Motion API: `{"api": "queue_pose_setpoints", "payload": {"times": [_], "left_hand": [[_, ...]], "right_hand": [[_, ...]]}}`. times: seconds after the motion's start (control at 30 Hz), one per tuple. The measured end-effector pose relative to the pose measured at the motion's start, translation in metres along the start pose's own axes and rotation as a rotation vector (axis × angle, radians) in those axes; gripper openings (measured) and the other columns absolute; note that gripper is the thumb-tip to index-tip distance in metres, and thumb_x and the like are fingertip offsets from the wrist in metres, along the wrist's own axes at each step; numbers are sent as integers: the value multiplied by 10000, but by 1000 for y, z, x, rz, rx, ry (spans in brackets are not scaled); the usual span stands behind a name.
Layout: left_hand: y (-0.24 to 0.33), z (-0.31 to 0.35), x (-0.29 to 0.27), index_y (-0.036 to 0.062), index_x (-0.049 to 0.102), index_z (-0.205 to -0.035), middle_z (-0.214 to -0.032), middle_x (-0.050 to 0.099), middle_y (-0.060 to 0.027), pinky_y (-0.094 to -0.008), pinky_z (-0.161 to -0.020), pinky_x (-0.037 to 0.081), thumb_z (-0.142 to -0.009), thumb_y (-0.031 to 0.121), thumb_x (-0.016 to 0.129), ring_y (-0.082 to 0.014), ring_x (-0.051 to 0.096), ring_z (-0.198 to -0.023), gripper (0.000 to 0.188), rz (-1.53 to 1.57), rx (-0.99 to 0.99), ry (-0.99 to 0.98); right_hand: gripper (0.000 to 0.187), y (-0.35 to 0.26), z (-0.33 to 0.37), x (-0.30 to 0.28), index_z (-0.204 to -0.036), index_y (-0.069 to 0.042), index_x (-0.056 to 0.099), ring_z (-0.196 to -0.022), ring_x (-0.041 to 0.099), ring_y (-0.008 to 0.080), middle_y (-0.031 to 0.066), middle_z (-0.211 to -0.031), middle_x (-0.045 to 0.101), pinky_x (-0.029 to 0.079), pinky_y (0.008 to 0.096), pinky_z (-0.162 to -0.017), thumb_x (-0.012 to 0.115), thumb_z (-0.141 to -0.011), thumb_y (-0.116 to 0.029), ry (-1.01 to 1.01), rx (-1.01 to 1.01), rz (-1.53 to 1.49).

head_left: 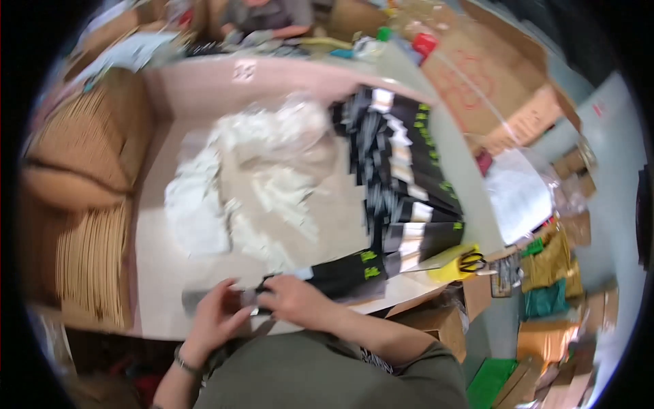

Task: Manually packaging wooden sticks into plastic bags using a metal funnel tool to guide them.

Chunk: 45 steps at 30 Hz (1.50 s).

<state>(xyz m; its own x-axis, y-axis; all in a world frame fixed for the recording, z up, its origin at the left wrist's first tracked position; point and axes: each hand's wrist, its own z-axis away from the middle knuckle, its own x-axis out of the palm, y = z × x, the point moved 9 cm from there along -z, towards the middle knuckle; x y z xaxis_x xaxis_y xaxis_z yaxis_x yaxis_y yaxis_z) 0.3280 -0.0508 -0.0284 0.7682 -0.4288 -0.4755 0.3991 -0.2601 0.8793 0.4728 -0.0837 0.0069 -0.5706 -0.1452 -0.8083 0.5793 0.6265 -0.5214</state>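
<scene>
A small, flat black packet (262, 294) sits at the near edge of the table (163, 273), pinched between both hands — the left hand (214, 317) closes on its left end, the right hand (296, 300) covers its right end from above. It lies roughly level, long side running left to right, and motion blur hides its finer detail. Just beyond it, touching the right hand's far side, lies a flat black sleeve with green marks (354, 269) — the nearest of a long overlapping row of like black sleeves (409, 170) fanned along the table's right side.
</scene>
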Motion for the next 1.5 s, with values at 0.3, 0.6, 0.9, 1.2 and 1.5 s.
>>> {"api": "queue_pose_setpoints", "payload": {"times": [0.3,0.6,0.9,1.2,1.5], "left_hand": [[-1,-3,-55,37,521,-878,-752,577,-142,-441,-623,477,-658,186,791,-371,596,-720,378,-516,-95,228],[50,-1,59,-22,557,-1077,-1074,575,-201,-374,-886,465,-779,256,771,-299,578,-997,460,261,46,-392],[-27,31,-15,33,556,-1123,-936,603,-147,-380,-745,505,-749,184,778,-302,620,-858,460,-245,-391,49],[-7,39,-35,83,520,-1298,-985,606,-134,-416,-749,516,-676,206,846,-349,621,-887,713,-466,-126,-105],[11,11,-117,25,591,-1234,-1059,643,-162,-417,-843,509,-774,298,802,-339,626,-1009,575,-630,155,260]], "right_hand": [[45,73,-44,-104,-807,-106,697,-716,636,265,116,-875,625,525,332,-640,691,-765,-119,-255,176,138],[427,52,23,-19,-961,-8,617,-1251,495,397,250,-1274,549,399,483,-1051,802,-740,-324,-307,5,22],[448,40,-4,4,-850,-2,583,-788,628,386,183,-797,638,475,481,-670,628,-907,-444,-368,621,23],[194,57,0,22,-753,-30,626,-705,640,384,174,-698,647,511,472,-675,621,-804,-217,-154,728,-35],[240,89,-54,7,-793,-39,656,-743,651,362,165,-739,665,506,465,-678,670,-815,-278,-88,592,98]]}}
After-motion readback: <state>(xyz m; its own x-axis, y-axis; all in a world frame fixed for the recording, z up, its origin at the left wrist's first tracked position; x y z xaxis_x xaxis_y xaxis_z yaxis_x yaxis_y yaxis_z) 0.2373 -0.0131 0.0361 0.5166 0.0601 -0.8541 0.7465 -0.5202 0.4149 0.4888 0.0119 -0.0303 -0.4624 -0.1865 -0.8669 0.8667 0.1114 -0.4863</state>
